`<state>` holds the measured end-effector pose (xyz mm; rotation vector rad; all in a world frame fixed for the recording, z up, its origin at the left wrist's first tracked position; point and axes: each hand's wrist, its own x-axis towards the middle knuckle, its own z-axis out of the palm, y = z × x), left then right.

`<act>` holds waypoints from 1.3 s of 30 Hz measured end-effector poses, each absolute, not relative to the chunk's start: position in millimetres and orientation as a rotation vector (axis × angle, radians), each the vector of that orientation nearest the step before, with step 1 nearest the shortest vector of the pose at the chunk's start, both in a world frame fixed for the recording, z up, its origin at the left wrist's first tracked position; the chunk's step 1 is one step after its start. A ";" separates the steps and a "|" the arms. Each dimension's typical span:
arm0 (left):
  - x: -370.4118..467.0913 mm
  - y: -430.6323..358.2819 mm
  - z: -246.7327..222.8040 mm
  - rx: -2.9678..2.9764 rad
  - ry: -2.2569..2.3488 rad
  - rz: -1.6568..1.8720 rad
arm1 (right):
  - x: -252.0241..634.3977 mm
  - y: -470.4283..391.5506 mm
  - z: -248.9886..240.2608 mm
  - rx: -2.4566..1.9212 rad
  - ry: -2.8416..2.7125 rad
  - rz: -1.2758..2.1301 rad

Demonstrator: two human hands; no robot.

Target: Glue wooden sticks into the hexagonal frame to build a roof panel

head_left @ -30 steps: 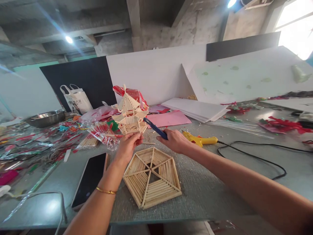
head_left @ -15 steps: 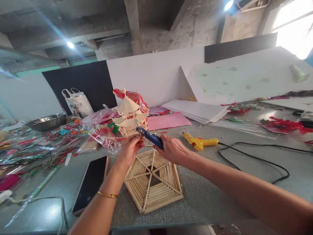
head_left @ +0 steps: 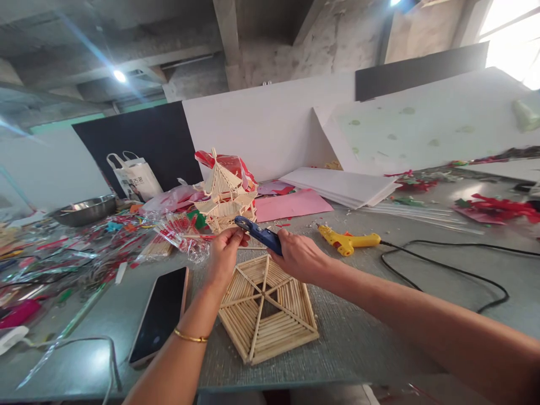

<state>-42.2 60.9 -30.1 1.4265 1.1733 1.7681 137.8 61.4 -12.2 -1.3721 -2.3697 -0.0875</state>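
My right hand (head_left: 301, 254) is wrapped round the handle of a dark blue hand tool (head_left: 262, 235), whose head points left. At that head, the fingers of my left hand (head_left: 225, 250) are pinched together; what they hold is too small to make out. Below both hands a hexagonal panel of wooden sticks (head_left: 282, 332), with spokes and a central gap, lies flat on the grey table (head_left: 350, 343). Behind the tool stands a small stick pagoda (head_left: 223, 194) with a pointed roof.
A yellow glue gun (head_left: 348, 242) with a black cable lies at the right. Left of the panel is a phone (head_left: 159, 315). Craft scraps, a metal bowl (head_left: 86, 210) and a white bag (head_left: 139, 179) fill the left. White boards (head_left: 337, 188) and pink paper (head_left: 291, 206) lie behind.
The view has shifted slightly, so the panel, phone and glue gun appear a little further right. Both hands keep nearly the same pose around the blue tool.
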 end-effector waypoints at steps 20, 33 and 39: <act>-41.5 63.1 -30.4 1.413 1.261 1.744 | 135.3 68.5 -0.8 -1.509 -2.402 0.168; -47.5 45.6 -13.6 1.245 1.143 1.469 | 163.0 125.6 -25.1 -1.728 -2.404 -0.233; -43.7 42.2 -14.1 1.277 1.129 1.375 | 146.5 136.2 -42.9 -1.660 -2.452 -0.276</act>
